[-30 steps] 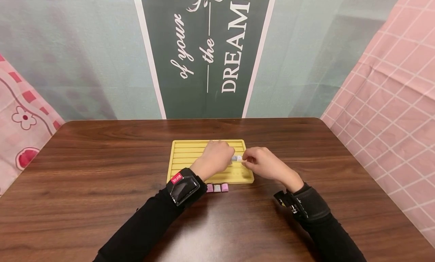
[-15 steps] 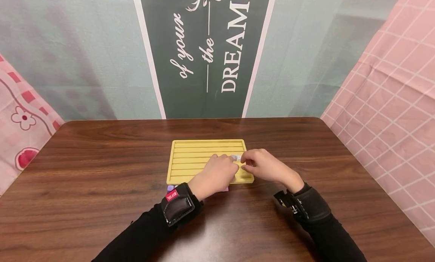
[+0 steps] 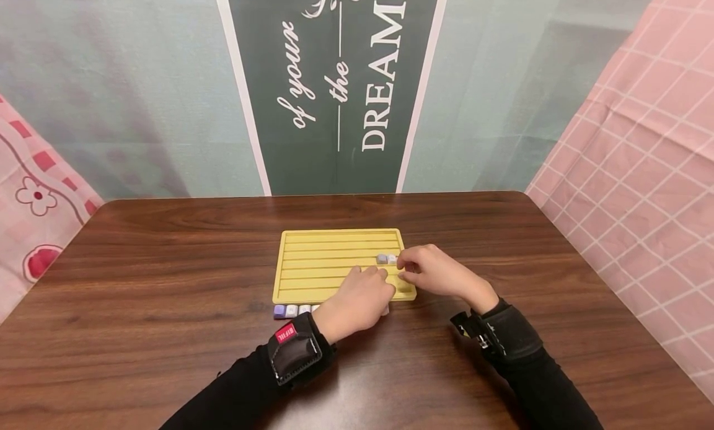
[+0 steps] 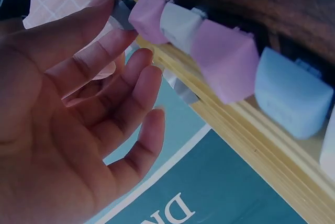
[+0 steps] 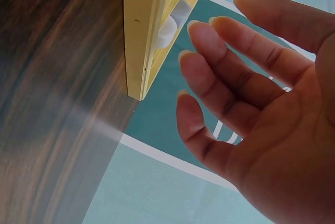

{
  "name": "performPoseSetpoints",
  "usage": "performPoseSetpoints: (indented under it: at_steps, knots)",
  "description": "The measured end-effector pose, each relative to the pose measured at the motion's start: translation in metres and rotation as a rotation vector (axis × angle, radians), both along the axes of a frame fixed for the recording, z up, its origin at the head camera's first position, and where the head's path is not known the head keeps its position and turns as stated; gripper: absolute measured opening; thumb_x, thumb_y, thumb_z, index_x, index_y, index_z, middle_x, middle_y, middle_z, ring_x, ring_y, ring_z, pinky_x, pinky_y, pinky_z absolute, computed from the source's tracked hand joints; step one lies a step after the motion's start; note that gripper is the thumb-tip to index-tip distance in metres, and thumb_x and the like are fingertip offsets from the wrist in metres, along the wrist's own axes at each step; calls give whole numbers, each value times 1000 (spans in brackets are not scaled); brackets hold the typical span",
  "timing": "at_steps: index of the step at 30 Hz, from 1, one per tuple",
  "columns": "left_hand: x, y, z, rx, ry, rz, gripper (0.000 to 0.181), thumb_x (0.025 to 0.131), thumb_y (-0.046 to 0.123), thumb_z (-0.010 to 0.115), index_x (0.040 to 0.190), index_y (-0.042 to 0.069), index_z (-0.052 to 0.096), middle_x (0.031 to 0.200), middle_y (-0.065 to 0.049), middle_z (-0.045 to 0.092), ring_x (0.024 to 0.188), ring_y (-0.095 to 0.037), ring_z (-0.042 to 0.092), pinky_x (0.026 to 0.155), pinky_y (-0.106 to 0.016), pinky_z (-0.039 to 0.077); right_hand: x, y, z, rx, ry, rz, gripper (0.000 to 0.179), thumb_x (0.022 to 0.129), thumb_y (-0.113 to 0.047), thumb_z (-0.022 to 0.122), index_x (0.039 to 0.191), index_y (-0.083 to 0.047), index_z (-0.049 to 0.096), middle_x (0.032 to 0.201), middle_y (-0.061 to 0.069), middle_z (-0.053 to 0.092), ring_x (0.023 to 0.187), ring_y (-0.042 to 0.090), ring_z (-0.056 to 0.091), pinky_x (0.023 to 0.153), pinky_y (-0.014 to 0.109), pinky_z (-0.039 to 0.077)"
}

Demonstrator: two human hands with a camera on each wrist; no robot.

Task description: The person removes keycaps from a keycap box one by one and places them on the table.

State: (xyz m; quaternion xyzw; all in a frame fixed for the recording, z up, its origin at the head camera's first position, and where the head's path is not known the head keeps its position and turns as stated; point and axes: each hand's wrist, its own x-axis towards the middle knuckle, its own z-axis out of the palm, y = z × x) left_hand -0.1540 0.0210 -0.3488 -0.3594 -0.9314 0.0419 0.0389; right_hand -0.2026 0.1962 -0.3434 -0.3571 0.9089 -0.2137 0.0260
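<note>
My left hand [image 3: 358, 298] is at the front edge of the yellow ridged tray [image 3: 312, 254]. In the left wrist view its thumb and index finger pinch a grey keycap [image 4: 122, 13] at the end of a row on the table. A pink keycap [image 4: 148, 19] sits right beside it, then a white keycap [image 4: 179, 28], another pink one and a blue keycap [image 4: 292, 94]. My right hand [image 3: 434, 271] hovers at the tray's right edge, fingers loosely bent and holding nothing. Near its fingertips, a grey keycap [image 3: 382, 259] and a white keycap [image 3: 392, 259] lie in one tray channel.
The row's left end, with a purple keycap [image 3: 279, 311] and white ones, shows along the tray's front; my left hand hides the rest from above. Brown wooden table [image 3: 167, 281] surrounds the tray. A printed cloth [image 3: 474, 108] hangs behind the table.
My left hand has moved back from the grey and white keycaps in the tray to the row in front of it and now pinches a grey keycap. The right hand has barely moved.
</note>
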Motion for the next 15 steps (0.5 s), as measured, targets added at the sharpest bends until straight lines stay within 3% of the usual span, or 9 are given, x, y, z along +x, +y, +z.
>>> performPoseSetpoints:
  at_steps: [15]
  knots:
    - [0, 3, -7, -8, 10, 6, 7, 80, 26, 68, 78, 19, 66, 84, -1, 56, 78, -17, 53, 64, -32, 38, 0, 0, 0, 2, -3, -8, 7, 81, -2, 62, 80, -8, 62, 68, -6, 50, 58, 5, 42, 54, 23, 37]
